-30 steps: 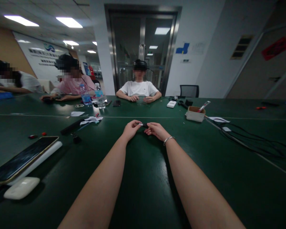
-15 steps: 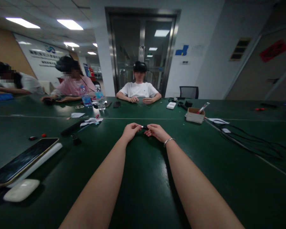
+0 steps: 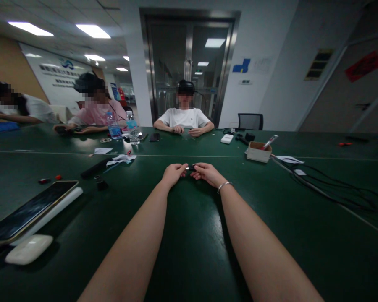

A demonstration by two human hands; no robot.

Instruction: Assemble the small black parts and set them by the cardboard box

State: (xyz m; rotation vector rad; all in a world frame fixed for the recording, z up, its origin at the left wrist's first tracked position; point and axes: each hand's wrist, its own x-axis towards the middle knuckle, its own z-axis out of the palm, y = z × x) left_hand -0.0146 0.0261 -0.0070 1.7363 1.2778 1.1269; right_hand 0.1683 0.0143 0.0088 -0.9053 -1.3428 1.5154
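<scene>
Over the green table (image 3: 195,235), both my arms reach forward and the hands meet at a small black and silver object, too small to name more closely. My left hand (image 3: 174,173) pinches its silver end between thumb and fingers. On its black part (image 3: 192,167) my right hand (image 3: 208,173) is closed, with a silver bracelet (image 3: 224,186) at the wrist. Much of the object is hidden by the fingers.
A phone (image 3: 34,209) and a white rounded case (image 3: 29,249) lie at left. Two water bottles (image 3: 132,129), crumpled paper (image 3: 121,159) and a small box (image 3: 258,153) stand farther off. Cables (image 3: 330,184) run at right. Several people sit around the table.
Both hands stay nearly in place, still on the small object. Less of its silver part shows between the fingers. The view has shifted very slightly.
</scene>
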